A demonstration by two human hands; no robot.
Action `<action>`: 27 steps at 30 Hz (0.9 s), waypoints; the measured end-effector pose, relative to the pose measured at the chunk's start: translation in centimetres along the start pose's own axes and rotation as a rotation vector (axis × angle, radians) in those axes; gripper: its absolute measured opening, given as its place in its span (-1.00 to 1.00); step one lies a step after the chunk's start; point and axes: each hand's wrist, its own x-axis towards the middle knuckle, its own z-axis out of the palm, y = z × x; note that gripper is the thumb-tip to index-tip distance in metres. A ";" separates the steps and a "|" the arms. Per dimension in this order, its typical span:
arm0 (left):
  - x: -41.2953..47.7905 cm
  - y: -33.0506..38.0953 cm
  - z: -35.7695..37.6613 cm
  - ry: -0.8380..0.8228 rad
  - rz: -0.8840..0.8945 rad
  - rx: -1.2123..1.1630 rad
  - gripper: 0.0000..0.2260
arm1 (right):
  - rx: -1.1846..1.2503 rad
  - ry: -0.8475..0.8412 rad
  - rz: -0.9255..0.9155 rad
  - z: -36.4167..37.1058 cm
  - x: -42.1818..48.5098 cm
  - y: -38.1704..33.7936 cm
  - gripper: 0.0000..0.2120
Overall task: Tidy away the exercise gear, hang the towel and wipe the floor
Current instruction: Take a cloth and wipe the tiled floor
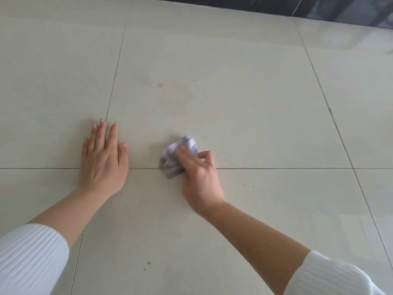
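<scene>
A crumpled pale grey-white cloth [172, 161] lies bunched on the cream tiled floor [244, 107], across a grout line near the middle of the view. My right hand [198, 177] grips the cloth from the right, fingers curled over it and pressing it to the tile. My left hand [103, 158] rests flat on the floor to the left of the cloth, fingers straight and spread, palm down. Both forearms come out of white ribbed sleeves at the bottom corners.
Small dark specks dot the floor [148, 263] near the bottom centre, and a faint smudge [160, 85] lies on the tile ahead. A dark edge of furniture or wall [276, 6] runs along the top right.
</scene>
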 end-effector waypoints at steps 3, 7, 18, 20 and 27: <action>2.2 -0.1 0.2 0.033 0.000 0.010 -0.50 | -0.012 -0.141 -0.284 -0.9 0.7 0.9 -0.51; 5.0 -1.1 0.1 0.044 -0.032 0.058 -0.53 | -0.135 -0.140 -0.249 -4.0 5.1 6.8 -0.47; 5.6 -1.6 0.0 0.067 -0.098 0.037 -0.43 | -0.095 0.082 0.637 -3.4 20.5 9.4 -0.54; 5.6 -1.6 0.0 0.063 -0.106 0.039 -0.43 | -0.043 -0.005 0.572 -1.4 22.1 7.0 -0.49; 5.6 -1.7 -0.1 0.057 -0.103 0.029 -0.45 | 0.155 -0.292 -0.086 4.8 16.2 0.1 -0.49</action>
